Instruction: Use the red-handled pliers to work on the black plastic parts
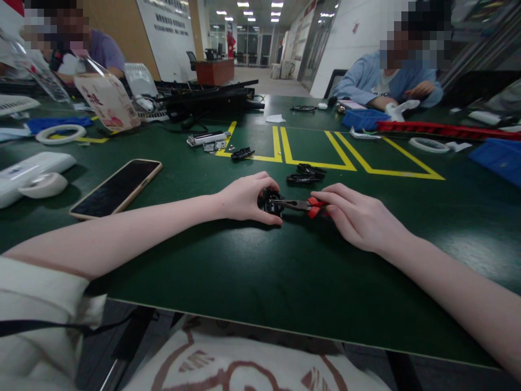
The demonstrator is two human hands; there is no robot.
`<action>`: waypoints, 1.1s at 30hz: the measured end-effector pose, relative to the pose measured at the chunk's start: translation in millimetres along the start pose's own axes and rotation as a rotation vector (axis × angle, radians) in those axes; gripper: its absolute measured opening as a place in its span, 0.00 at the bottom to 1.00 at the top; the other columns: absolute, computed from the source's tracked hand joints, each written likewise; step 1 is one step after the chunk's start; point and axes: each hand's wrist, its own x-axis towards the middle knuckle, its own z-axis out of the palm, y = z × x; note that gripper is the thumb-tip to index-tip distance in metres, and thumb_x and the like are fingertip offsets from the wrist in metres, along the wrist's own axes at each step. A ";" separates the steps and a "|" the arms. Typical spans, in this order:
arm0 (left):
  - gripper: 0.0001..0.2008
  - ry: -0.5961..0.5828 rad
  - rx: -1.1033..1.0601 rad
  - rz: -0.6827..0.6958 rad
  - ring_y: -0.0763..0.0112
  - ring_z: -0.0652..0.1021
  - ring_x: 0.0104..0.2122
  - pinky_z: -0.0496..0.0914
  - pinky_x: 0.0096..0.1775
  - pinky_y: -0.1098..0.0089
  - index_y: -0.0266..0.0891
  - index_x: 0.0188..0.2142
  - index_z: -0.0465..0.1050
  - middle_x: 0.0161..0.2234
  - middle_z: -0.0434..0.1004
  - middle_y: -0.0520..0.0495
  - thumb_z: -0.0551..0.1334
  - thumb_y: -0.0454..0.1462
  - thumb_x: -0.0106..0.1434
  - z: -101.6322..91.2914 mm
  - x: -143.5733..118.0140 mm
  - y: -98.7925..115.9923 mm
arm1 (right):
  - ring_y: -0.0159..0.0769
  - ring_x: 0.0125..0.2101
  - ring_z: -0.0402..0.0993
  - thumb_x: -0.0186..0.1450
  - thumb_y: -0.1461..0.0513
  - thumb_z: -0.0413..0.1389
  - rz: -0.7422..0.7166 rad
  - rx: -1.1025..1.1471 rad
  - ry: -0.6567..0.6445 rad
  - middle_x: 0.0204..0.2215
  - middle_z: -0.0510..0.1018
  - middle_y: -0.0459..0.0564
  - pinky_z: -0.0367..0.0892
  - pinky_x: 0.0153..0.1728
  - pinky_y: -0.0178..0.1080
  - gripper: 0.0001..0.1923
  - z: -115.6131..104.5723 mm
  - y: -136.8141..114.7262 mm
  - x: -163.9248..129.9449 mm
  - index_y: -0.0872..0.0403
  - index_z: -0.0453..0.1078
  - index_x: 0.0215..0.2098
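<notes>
Pliers (pixel 299 205) with red handles lie low over the green table (pixel 252 282), pinched in the right hand (pixel 360 220) fingers, their nose biting a small black part (pixel 271 202) that the left hand (pixel 244 198) fingers clasp, seemingly to steady it.

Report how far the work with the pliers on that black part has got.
Done: nothing finished can be told apart; two similar black parts lie just beyond the hands, and another sits by the yellow line. In hand: the left hand steadies a small black part on the green table, while the right hand holds red-handled pliers with the tips at it. Left: whether those parts await work cannot be told.
</notes>
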 end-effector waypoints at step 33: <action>0.31 -0.012 0.084 0.079 0.59 0.75 0.44 0.71 0.42 0.63 0.36 0.52 0.70 0.48 0.72 0.41 0.69 0.53 0.55 1.5 -2.6 1.1 | 0.45 0.35 0.76 0.73 0.57 0.44 -0.017 -0.066 -0.008 0.40 0.78 0.60 0.71 0.32 0.43 0.20 -5.3 6.8 -0.9 0.61 0.72 0.47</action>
